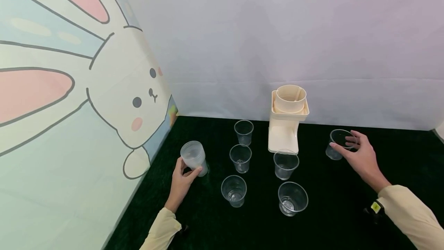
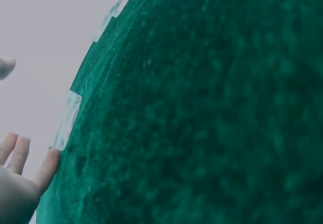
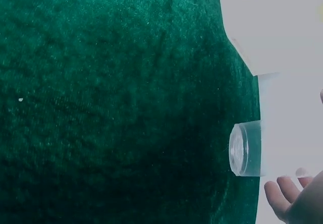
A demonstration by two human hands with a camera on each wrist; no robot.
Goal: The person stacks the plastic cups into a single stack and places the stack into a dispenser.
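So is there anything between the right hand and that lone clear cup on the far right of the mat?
Nothing visible. The right hand is already at the lone cup, fingers spread over its rim. The cream dispenser and the five other single cups, the nearest, stand off to its left. The left hand holds the cup stack.

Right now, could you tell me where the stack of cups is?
In the head view, the stack of cups stands far left on the green mat, gripped by the left hand.
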